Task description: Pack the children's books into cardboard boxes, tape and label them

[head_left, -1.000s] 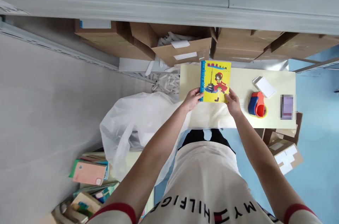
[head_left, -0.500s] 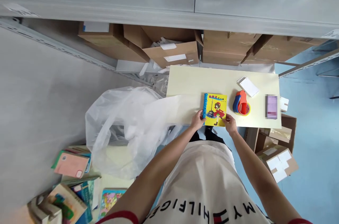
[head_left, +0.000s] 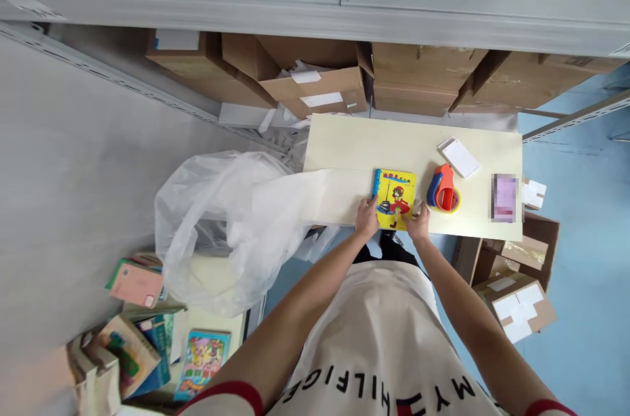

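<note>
A yellow picture book [head_left: 394, 198] with a blue spine strip and a figure in red on its cover lies at the front edge of the cream table [head_left: 472, 222]. My left hand [head_left: 367, 216] grips its lower left side, and my right hand [head_left: 418, 222] holds the lower right corner. White wrapping sheet [head_left: 325, 196] stretches from the left and reaches under or beside the book; which one is hard to tell. Just right of the book rests an orange and blue tape dispenser [head_left: 444, 187] with a yellow-edged roll.
A small white box [head_left: 460, 157] and a blurred purple item [head_left: 504, 196] lie on the table's right. Crumpled translucent plastic [head_left: 221, 232] bulges at left, above stacked books [head_left: 132, 357]. Cardboard boxes [head_left: 413, 78] fill the shelf behind; an open carton [head_left: 512, 278] stands on the floor at right.
The book has shifted slightly left in view, and both hands have moved with it, still holding it. The whole view has tilted a little, so the shelf sits higher.
</note>
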The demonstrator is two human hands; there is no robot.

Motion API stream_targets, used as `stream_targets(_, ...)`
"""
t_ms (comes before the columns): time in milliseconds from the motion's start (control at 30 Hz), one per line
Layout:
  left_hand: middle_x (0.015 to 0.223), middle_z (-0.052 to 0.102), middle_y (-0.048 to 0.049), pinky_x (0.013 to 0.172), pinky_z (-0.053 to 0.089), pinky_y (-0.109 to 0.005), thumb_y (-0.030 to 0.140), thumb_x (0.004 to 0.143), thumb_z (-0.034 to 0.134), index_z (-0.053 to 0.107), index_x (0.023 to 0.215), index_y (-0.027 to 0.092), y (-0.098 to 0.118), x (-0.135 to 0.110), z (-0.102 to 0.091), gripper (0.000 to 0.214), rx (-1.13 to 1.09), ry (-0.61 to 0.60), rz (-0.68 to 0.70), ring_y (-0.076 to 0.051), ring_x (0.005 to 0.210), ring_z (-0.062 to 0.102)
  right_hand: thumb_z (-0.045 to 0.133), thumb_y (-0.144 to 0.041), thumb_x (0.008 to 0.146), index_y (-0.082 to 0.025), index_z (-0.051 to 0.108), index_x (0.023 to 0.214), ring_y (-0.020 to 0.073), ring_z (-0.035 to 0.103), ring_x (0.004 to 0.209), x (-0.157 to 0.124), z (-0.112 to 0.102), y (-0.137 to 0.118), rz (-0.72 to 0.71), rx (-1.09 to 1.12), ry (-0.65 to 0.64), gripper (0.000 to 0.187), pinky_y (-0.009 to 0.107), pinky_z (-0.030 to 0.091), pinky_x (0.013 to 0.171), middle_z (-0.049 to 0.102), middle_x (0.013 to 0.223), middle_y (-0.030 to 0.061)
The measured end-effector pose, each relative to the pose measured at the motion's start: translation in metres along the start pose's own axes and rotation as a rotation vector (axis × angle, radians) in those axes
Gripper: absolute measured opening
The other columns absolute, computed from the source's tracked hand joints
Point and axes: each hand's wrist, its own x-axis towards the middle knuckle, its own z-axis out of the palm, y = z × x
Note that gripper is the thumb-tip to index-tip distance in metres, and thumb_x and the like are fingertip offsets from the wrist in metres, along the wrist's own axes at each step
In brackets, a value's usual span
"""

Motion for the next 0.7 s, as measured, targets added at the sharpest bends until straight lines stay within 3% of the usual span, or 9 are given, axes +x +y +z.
stream_targets(100, 0.122, 0.052, -0.0127, 0.101, 0.049, -0.042, 0.000, 0.074, 0.056, 0.046, 0.147, 0.022, -0.005, 0.003, 0.002, 0.077, -0.064, 0.015, 0.019, -0.029, 0.115, 0.055, 0.069, -0.050, 0.068, -0.019, 0.056, 0.119, 0.0295, 0.070, 0.090, 0.010, -0.002, -0.009, 0.151, 0.137, -0.056, 0.061, 0.042, 0.059, 0.070, 0.069, 0.107, 0.0138)
stream_targets(200, 0.119, 0.052, -0.0120, 0.103, 0.048, -0.042, -0.001, 0.073, 0.056, 0.049, 0.145, 0.021, -0.009, 0.004, 0.002, 0.075, -0.133, 0.031, 0.027, -0.028, 0.115, 0.055, 0.073, -0.055, 0.059, -0.020, 0.061, 0.088, 0.0289, 0.071, 0.080, 0.016, -0.010, -0.020, 0.220, 0.246, -0.130, 0.047, 0.040, 0.058, 0.065, 0.073, 0.087, 0.0096)
stream_targets(267, 0.119, 0.052, -0.0125, 0.104, 0.047, -0.043, -0.001, 0.073, 0.056, 0.051, 0.143, 0.019, -0.009, 0.003, 0.001, 0.073, -0.153, 0.037, 0.031, -0.028, 0.116, 0.055, 0.077, -0.056, 0.054, -0.022, 0.058, 0.078, 0.0286, 0.071, 0.078, 0.016, -0.016, -0.028, 0.240, 0.296, -0.153, 0.046, 0.039, 0.057, 0.064, 0.073, 0.083, 0.0084)
stream_targets(367, 0.120, 0.054, -0.0125, 0.105, 0.047, -0.045, 0.001, 0.073, 0.057, 0.054, 0.141, 0.020, -0.001, 0.003, 0.005, 0.070, -0.187, 0.029, 0.053, -0.030, 0.118, 0.054, 0.080, -0.053, 0.050, -0.023, 0.055, 0.077, 0.0271, 0.070, 0.077, 0.008, -0.028, -0.038, 0.245, 0.342, -0.165, 0.048, 0.038, 0.056, 0.064, 0.074, 0.083, 0.0060)
stream_targets(467, 0.120, 0.057, -0.0118, 0.104, 0.048, -0.046, 0.004, 0.073, 0.059, 0.057, 0.137, 0.021, 0.020, 0.004, 0.017, 0.067, -0.253, -0.009, 0.099, -0.030, 0.120, 0.054, 0.079, -0.049, 0.052, -0.024, 0.054, 0.081, 0.0252, 0.069, 0.074, -0.003, -0.048, -0.044, 0.231, 0.326, -0.128, 0.046, 0.036, 0.055, 0.063, 0.074, 0.083, 0.0043)
stream_targets(600, 0.129, 0.057, -0.0127, 0.110, 0.043, -0.046, 0.008, 0.076, 0.059, 0.066, 0.124, 0.020, 0.061, 0.001, 0.029, 0.051, -0.355, -0.047, 0.156, -0.029, 0.126, 0.052, 0.071, -0.047, 0.060, -0.024, 0.053, 0.086, 0.0249, 0.067, 0.072, -0.016, -0.073, -0.054, 0.191, 0.153, 0.048, 0.039, 0.036, 0.052, 0.062, 0.072, 0.083, 0.0046)
stream_targets(700, 0.130, 0.058, -0.0117, 0.109, 0.044, -0.042, 0.024, 0.088, 0.056, 0.066, 0.122, 0.021, 0.081, -0.009, 0.017, 0.035, -0.598, -0.060, 0.197, -0.026, 0.125, 0.054, 0.067, -0.048, 0.065, -0.024, 0.054, 0.087, 0.0260, 0.066, 0.075, -0.023, -0.072, -0.073, 0.125, -0.042, 0.085, 0.036, 0.038, 0.051, 0.068, 0.071, 0.079, 0.0038)
